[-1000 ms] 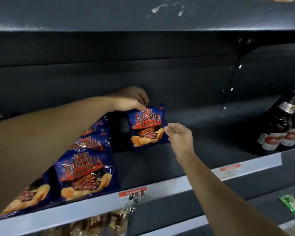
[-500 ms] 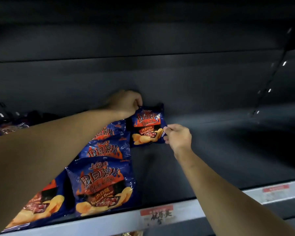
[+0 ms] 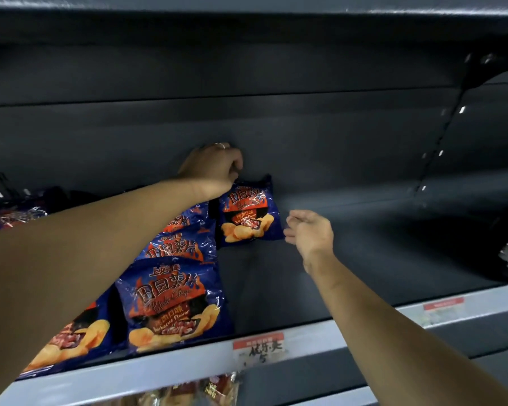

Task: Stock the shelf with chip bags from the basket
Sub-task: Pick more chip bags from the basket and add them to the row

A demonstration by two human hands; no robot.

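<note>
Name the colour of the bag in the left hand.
Chip bag: dark blue with orange-red flames; head view.

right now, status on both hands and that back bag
Left hand grips top of back chip bag. Right hand open beside it, holding nothing. Bag upright at shelf back. Nothing blocking.

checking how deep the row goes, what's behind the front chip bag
Behind the front chip bag stand a second bag and a third bag, only their tops showing. The left forearm hides anything further back.
</note>
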